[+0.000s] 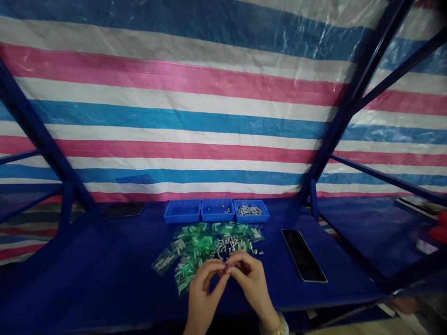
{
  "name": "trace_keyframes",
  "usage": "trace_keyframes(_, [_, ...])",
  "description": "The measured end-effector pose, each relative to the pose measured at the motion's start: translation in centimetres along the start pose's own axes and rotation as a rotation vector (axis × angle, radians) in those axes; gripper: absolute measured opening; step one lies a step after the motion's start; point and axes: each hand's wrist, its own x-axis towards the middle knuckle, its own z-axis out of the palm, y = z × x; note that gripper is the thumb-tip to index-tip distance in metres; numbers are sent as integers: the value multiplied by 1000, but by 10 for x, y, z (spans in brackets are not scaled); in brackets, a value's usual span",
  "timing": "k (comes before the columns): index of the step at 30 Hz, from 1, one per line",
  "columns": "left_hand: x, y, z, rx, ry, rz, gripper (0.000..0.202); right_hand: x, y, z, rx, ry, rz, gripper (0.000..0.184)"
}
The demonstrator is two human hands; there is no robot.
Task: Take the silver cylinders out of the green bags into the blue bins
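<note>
My left hand [204, 288] and my right hand [250, 279] meet above the near edge of a blue table [104, 270]. Their fingertips pinch together on a tiny metal part [226, 268], too small to name. Just beyond them lies a heap of small green plastic bags [199, 246] mixed with loose metal pieces [228, 244]. Behind the heap stand three blue trays: the left tray [182, 211] looks bare, the middle tray [217, 210] holds a few metal pieces, the right tray [251, 211] holds several.
A dark phone [303, 256] lies face up to the right of the heap. Another dark flat device [123, 210] rests at the back left. Blue frame posts [335, 125] rise on both sides before a striped tarp. A neighbouring bench at the right carries red objects [440, 228].
</note>
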Motion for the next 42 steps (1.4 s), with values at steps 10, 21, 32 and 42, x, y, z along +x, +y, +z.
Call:
trace_keyframes(10, [2,8,-5,-37,7,-70,8,1,-27,-14,-328,-155,-83,14])
trace_keyframes(21, [-4,2,1,63,104,-65,10,-2,-9,-4,-388,-133,-114,19])
trace_keyframes(32, [152,-2,-1,571,13,280,18,-11,35,6,-816,-211,-79,25])
trace_keyframes(42, [45,-11,-26,473,55,71,18,-4,39,1,-660,-182,-85,25])
